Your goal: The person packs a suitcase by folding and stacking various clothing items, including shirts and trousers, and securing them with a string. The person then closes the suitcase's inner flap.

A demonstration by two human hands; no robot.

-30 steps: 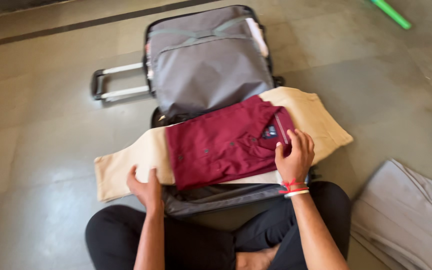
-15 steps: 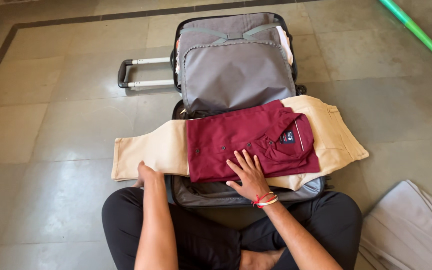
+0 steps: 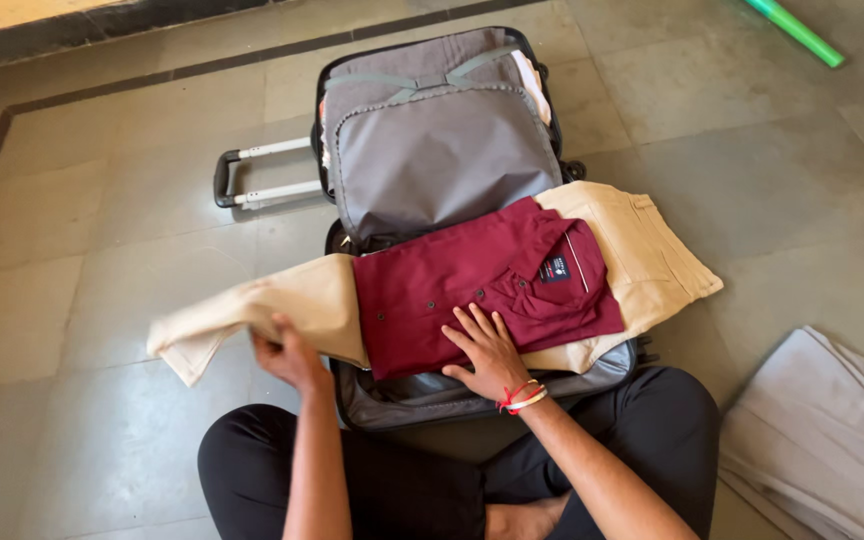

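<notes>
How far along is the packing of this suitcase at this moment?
Done: the folded maroon shirt lies on the beige trousers across the open suitcase. In hand: the left hand lifts the trousers' leg end while the right hand presses flat on the shirt. Left: both trouser ends overhang the case, the lid is open, and grey clothing lies on the floor.

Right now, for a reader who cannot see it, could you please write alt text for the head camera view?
A seated person's right hand presses flat on a folded maroon shirt lying on beige trousers across an open grey suitcase. The left hand lifts the trousers' left end off the tiled floor.
</notes>
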